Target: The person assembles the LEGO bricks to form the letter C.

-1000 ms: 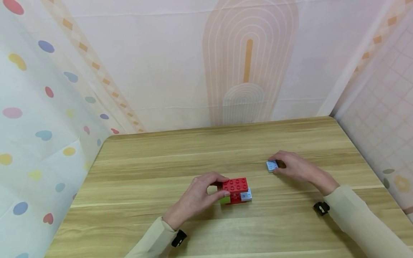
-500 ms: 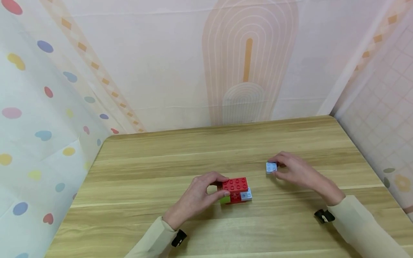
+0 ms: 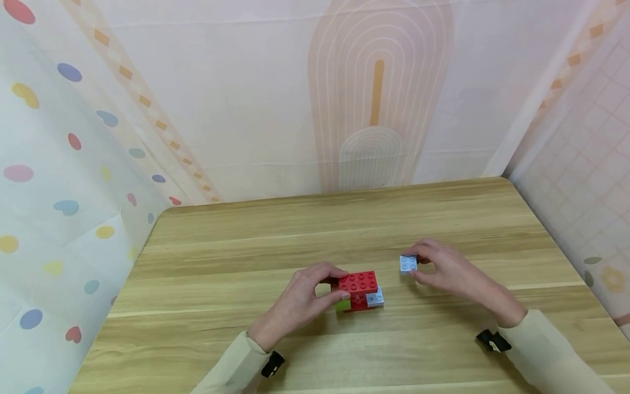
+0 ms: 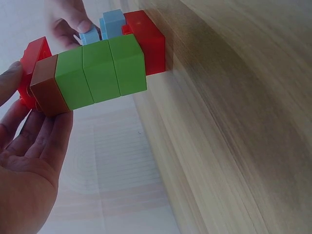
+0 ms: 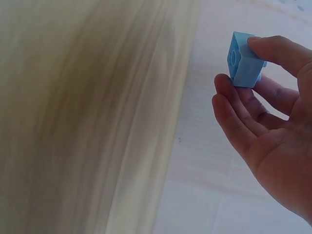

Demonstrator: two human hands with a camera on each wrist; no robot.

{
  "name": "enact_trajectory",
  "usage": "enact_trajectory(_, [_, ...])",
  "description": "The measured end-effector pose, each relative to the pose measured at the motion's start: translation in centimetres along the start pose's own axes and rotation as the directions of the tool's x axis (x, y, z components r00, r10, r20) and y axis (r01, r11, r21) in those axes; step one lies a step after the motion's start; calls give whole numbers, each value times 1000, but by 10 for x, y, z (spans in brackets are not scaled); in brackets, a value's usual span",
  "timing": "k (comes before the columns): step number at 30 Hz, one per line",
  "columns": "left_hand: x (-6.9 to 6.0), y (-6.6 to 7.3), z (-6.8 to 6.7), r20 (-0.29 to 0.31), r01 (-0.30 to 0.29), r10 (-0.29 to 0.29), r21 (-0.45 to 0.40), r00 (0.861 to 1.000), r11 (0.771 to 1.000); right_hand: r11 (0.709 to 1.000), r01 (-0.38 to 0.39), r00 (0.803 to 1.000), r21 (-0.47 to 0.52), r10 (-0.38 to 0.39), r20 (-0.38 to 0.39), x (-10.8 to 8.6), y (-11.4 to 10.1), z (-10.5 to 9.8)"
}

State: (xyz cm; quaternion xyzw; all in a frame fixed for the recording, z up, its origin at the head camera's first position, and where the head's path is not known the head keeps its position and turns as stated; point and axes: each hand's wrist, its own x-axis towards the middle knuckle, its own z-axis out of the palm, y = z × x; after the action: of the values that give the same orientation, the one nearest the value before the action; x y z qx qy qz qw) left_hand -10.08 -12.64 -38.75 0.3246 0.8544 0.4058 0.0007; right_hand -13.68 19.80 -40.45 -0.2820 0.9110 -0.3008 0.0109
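Note:
My left hand [image 3: 305,298] grips the top of a toy-brick structure standing on the table, thumb and fingers around its upper bricks. A red base brick [image 4: 148,44] carries a column of three green bricks [image 4: 100,73], then a brown brick [image 4: 48,87], with a red eight-stud brick [image 3: 358,282] uppermost. Beside the column, light blue [image 3: 375,297] sits on the base's right end. Right of the structure, my right hand [image 3: 450,271] pinches a light blue four-stud brick [image 3: 408,264] between thumb and fingers. In the right wrist view this brick is raised, its hollow underside showing.
The wood-grain table [image 3: 236,235] spreads around both hands. A patterned cloth [image 3: 246,109] hangs along its back edge, with more cloth at the left and right sides. Black straps [image 3: 273,364] show at both wrists.
My right hand has carried the light blue brick a little left and nearer to me, toward the structure. The left hand and the structure have stayed in place.

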Motion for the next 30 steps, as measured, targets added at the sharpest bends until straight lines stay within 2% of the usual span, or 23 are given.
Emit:
enact_trajectory(14, [1, -1, 1, -7, -21, 21, 6, 1000, 1000, 997, 30, 999, 78, -28, -28, -3, -13, 6])
enact_trajectory(20, [1, -2, 1, -9, -33, 33, -1, 999, 999, 996, 26, 999, 82, -23, -34, -4, -20, 8])
enact_trajectory(30, [1, -1, 1, -12, -21, 21, 3, 1000, 1000, 992, 36, 999, 119, -37, 8, -2, -28, 14])
